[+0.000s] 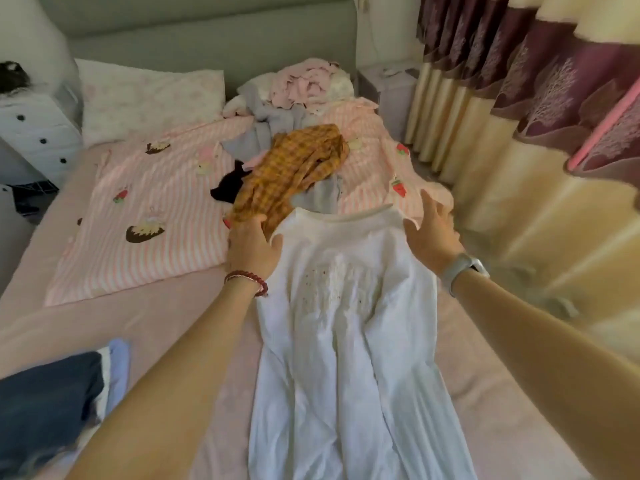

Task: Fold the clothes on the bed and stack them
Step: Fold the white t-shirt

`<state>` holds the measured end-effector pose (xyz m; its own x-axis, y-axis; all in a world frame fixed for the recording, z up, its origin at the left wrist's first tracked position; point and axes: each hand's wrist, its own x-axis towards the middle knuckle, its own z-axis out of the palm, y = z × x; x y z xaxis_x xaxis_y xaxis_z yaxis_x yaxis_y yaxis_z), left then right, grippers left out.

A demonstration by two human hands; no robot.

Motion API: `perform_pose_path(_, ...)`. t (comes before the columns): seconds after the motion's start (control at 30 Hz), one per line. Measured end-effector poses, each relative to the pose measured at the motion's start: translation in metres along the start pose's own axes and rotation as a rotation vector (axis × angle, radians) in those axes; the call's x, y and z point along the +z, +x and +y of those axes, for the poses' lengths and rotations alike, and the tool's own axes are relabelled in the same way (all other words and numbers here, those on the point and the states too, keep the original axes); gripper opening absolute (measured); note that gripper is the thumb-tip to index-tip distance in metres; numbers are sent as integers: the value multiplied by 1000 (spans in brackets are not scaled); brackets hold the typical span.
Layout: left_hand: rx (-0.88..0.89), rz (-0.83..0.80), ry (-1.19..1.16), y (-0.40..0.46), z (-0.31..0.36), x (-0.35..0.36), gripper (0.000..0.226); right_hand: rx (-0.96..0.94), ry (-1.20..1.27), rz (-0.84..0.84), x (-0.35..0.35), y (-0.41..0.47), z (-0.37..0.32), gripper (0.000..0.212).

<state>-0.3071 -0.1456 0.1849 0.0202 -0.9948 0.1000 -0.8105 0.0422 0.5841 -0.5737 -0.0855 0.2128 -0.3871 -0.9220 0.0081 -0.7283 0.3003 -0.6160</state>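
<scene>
The white shirt [349, 327] lay flat on the bed [145, 327], back side up, its long axis running straight away from me: hem near my body, collar at the far end. My left hand [251, 249] rested at the shirt's left shoulder, thumb on the white cloth and fingers curled over the edge of the mustard plaid garment [294, 171] lying just beyond; whether it was pinching the shirt or only pressing it I could not tell from this angle. My right hand [431, 230] was at the right shoulder, fingers spread and straight, touching or just above the fabric, gripping nothing. Both hands sat about level with each other, one at each shoulder, so neither was clearly nearer the collar.

I judged the next fold would turn on that lengthwise lie: sides brought in toward the centre line, then the length halved toward me.

Past the collar the unfolded heap [301, 95] waited near the headboard (pinks and greys mostly). At my near left a dark folded stack [48, 403] sat on the bed.
</scene>
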Motion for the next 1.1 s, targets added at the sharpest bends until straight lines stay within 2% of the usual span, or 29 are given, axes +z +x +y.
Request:
perform_pose_path(0.07, -125, -193, 4, -31, -45, 53, 48, 71, 39, -118, 47, -28, 43, 58)
perform_pose_path(0.13, -290, -371, -26, -78, -76, 95, 46, 233, 65, -239, 89, -67, 92, 54)
perform_pose_path(0.23, -358, -547, -68, -141, -99, 142, 42, 465, 0, -352, 134, -126, 160, 52)
perform_pose_path(0.4, -187, -522, 52, -178, -99, 200, 44, 687, -81, -319, 164, -152, 224, 60)
perform_pose_path(0.5, -131, -535, 81, -181, -84, 226, 39, 776, -37, -315, 173, -143, 248, 41)
perform_pose_path(0.57, -138, -604, -8, -179, -71, 241, 39, 770, 8, -305, 172, -140, 257, 20)
perform_pose_path(0.6, -149, -633, -52, -176, -64, 247, 40, 752, 37, -277, 169, -140, 260, 18)
perform_pose_path(0.7, -157, -700, -74, -163, -34, 265, 46, 682, 88, -158, 146, -133, 262, 19)
perform_pose_path(0.83, -84, -726, -53, -126, 25, 290, 47, 575, 42, 6, 91, -89, 277, 20)
perform_pose_path(0.97, 4, -717, -39, -81, 89, 316, 45, 416, -114, 85, 32, -17, 319, 31)
perform_pose_path(1.1, 101, -737, -16, -46, 139, 348, 44, 368, -273, 133, -9, 56, 364, 31)
